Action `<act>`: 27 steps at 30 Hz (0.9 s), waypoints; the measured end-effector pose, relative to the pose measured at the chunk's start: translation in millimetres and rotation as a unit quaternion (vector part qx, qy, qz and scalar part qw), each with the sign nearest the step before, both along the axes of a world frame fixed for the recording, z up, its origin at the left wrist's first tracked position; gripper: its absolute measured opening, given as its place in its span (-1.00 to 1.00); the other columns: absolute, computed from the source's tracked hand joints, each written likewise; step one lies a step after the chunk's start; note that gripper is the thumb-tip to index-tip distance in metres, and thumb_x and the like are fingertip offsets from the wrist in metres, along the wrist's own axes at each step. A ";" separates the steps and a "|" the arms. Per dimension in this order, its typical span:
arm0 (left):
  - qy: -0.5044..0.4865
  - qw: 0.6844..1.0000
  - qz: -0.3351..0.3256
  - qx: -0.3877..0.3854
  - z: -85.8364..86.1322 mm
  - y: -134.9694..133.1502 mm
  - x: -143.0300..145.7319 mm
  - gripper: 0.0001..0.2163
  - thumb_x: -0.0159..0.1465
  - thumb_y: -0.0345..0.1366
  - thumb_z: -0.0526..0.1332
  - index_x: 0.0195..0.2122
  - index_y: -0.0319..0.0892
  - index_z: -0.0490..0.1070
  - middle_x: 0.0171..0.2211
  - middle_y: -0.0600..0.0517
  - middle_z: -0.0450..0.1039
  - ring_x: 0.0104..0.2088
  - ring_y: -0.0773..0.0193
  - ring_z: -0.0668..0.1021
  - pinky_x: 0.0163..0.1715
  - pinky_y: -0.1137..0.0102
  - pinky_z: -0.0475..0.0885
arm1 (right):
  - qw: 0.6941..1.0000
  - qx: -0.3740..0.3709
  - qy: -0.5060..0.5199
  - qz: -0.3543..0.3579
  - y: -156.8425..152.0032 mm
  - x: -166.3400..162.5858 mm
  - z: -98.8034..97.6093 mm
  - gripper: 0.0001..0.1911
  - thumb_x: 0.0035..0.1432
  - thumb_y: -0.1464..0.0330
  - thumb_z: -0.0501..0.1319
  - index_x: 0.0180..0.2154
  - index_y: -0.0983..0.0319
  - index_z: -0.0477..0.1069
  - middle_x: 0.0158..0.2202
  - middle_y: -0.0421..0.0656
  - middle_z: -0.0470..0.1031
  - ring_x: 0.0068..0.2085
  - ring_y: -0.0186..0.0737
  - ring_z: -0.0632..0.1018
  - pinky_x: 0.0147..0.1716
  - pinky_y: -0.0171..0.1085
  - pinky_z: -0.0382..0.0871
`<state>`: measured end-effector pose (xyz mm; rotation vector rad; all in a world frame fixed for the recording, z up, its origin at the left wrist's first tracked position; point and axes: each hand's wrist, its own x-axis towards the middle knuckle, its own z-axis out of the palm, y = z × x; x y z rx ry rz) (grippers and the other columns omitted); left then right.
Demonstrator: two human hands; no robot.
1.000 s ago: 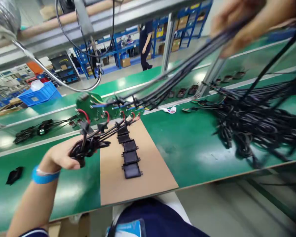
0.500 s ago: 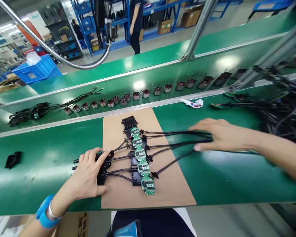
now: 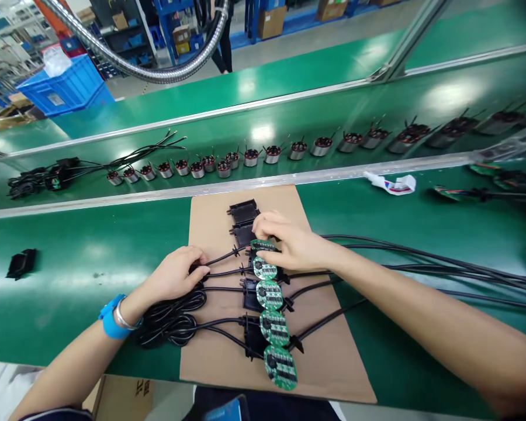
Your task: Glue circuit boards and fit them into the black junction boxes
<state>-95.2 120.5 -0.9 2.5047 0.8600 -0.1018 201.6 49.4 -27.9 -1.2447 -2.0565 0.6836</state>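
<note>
A column of round green circuit boards (image 3: 269, 295) lies over black plastic housings (image 3: 244, 213) on a cardboard sheet (image 3: 324, 362). My right hand (image 3: 291, 241) pinches the topmost circuit board (image 3: 263, 244) between thumb and fingers, partly covering it. To the left, my left hand (image 3: 177, 273) has its thumb and fingers closed round a black cable (image 3: 221, 257) that runs to the upper boards. Coiled black cables (image 3: 175, 321) lie just below that hand. More black cables (image 3: 421, 269) stretch from the boards to the right, passing beneath my right forearm.
Several copper-wound motor stators (image 3: 272, 154) stand in a row behind the metal ledge. A black cable bundle (image 3: 48, 175) sits at their left. One loose black housing (image 3: 21, 264) is on the green bench at left; a crumpled white wrapper (image 3: 392, 183) lies at right.
My right hand has moved left from the cables to the top board. My left hand has shifted up and right onto a cable, and the coils now show below it. The view has shifted.
</note>
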 end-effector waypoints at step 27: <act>0.044 0.968 0.039 0.245 -19.8 53.5 36.1 -0.73 0.39 -0.25 0.07 0.01 -0.16 0.46 -0.11 -0.11 0.50 -0.10 0.03 0.49 -0.08 0.16 0.38 | 0.971 0.044 -0.181 -0.148 43.0 53.0 -37.2 -0.73 0.25 0.29 0.05 -0.22 0.19 0.51 -0.25 -0.01 0.54 -0.12 0.06 0.49 -0.02 0.04 0.33</act>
